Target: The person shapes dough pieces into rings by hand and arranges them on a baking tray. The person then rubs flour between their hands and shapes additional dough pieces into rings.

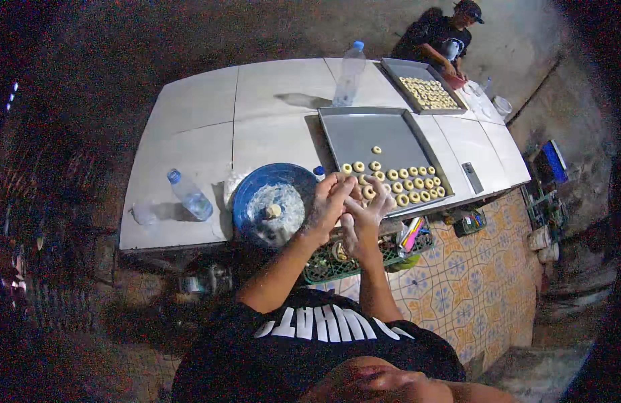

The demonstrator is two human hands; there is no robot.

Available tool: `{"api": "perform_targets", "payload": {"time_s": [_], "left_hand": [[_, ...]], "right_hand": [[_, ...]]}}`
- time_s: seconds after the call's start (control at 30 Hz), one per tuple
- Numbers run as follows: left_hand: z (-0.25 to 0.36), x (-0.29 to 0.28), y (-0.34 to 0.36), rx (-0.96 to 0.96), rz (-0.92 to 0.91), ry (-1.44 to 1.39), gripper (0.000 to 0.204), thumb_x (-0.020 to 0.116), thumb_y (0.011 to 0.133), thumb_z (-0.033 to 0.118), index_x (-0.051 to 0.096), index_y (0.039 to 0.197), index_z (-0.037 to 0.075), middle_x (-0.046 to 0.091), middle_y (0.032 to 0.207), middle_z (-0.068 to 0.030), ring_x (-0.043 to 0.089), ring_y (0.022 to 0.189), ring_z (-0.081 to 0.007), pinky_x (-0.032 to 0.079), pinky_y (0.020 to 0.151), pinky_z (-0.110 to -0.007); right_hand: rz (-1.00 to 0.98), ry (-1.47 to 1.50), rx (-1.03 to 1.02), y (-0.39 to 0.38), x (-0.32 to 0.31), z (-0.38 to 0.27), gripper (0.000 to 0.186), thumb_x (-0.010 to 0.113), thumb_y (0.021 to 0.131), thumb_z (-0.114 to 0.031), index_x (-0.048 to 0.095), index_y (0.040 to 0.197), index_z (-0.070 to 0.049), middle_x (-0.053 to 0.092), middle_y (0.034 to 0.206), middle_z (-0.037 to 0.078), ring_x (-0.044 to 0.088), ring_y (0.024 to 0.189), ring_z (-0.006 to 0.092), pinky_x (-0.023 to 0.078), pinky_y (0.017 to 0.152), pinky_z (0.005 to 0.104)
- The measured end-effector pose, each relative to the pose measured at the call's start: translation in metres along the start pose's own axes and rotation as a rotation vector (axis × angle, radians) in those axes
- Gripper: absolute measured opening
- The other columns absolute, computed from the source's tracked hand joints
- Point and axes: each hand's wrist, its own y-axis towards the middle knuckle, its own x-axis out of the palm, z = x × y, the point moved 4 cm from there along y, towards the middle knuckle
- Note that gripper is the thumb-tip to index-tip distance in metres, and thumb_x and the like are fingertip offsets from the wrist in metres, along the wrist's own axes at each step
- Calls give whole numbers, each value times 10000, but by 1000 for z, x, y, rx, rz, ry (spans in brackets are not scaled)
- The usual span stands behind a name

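My left hand (pixel 329 205) and my right hand (pixel 365 215) meet over the near edge of a grey baking tray (pixel 354 131), both dusted with flour. The left hand's fingers are closed in a pinch. Against them press the bent fingers of the right hand, and whatever small thing lies between them is hidden. Pale dough rings (pixel 402 200) sit in rows on the tray's near part, some partly covered by my hands. Left of my hands stands a round blue basin (pixel 247 188) holding white flour (pixel 283 208) and a small lump of dough (pixel 273 211).
Plastic bottles stand on the white table (pixel 189 111): a tall one (pixel 351 74) behind the tray and a smaller one (pixel 189 195) at left. A co-worker (pixel 445 40) handles a red bowl (pixel 454 81) beside another tray (pixel 408 70) of rings. Below the edge sits a green crate (pixel 330 265).
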Motion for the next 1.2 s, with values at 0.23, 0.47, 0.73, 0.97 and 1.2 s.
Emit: {"api": "perform_targets", "payload": {"time_s": [0.23, 0.47, 0.73, 0.97, 1.2], "left_hand": [[6, 2, 0, 249, 57, 176, 213, 598, 1017, 258, 638, 990, 50, 711, 939, -61, 673, 772, -124, 530, 680, -270], [8, -14, 0, 278, 24, 200, 230, 617, 1014, 248, 626, 1075, 27, 686, 961, -40, 644, 884, -95, 529, 752, -257], [10, -54, -11, 9, -11, -224, 235, 538, 1040, 195, 604, 1202, 38, 649, 1139, -65, 641, 1052, -183, 545, 922, -351], [17, -70, -15, 114, 142, 158, 284, 582, 1026, 203, 624, 1245, 27, 684, 1147, -79, 662, 1038, -165, 549, 929, -333], [26, -84, -25, 205, 271, 194, 317, 602, 1017, 249, 663, 1239, 31, 692, 1124, -55, 653, 1015, -135, 556, 871, -312]], "right_hand": [[-73, 1831, 805, -4, 43, 9, 757, 310, 1014, -655, 590, 1312, -18, 528, 1409, 164, 503, 1291, 303, 378, 1099, 423], [11, 1570, 512, -4, 79, 26, 808, 386, 988, -676, 613, 1275, 44, 437, 1471, 136, 437, 1333, 250, 283, 1161, 406], [-49, 812, 120, 22, 46, 11, 560, 397, 1028, -489, 721, 1096, -38, 394, 1452, 226, 395, 1318, 357, 258, 1143, 472], [-169, 1113, 298, 26, 75, 24, 251, 662, 948, -201, 706, 1096, -3, 688, 1100, 62, 604, 1088, 186, 428, 1006, 359], [-354, 1253, 483, 23, 92, 8, 282, 662, 947, -203, 700, 1128, 9, 707, 1058, 62, 632, 989, 144, 476, 910, 297]]}}
